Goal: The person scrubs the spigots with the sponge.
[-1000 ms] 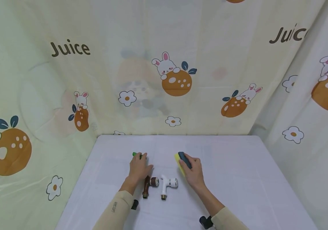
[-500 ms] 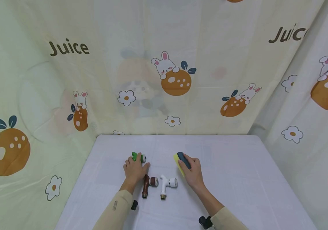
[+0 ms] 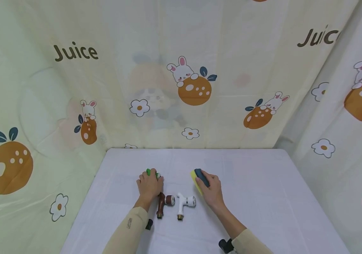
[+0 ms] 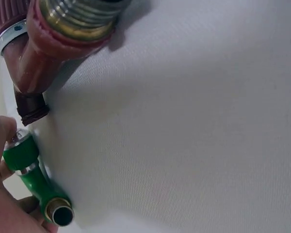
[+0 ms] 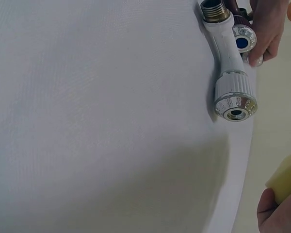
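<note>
Yellow on one side and dark blue on the other, the sponge (image 3: 200,174) is up in the right hand (image 3: 212,188) in the head view. The thumb and fingers pinch this block from both sides. The left hand (image 3: 149,185) bends over the green tap (image 3: 148,171), which peeks out past the fingers. Just behind that hand, the brown tap (image 3: 161,204) lies on the worktop (image 3: 251,180), and the white tap (image 3: 181,206) lies near it. Both have a short pipe and a fat round knob. At the back hangs a thin, wrinkly curtain (image 3: 231,46) with bunnies and orange fruit on it.

In the left wrist view, the left hand grips the green tap, with the thumb on its shiny silver cap and the other fingers going behind. Its pipe ends in a round, open hole. Close by is the brown tap, smooth and shiny, with gold metal screw rings on its end. The worktop has tiny lines like cloth.

In the right wrist view, the white tap has a bumpy, ridged knob with a silver cap. The sponge's yellow side looks soft and flat, held by the right hand.
</note>
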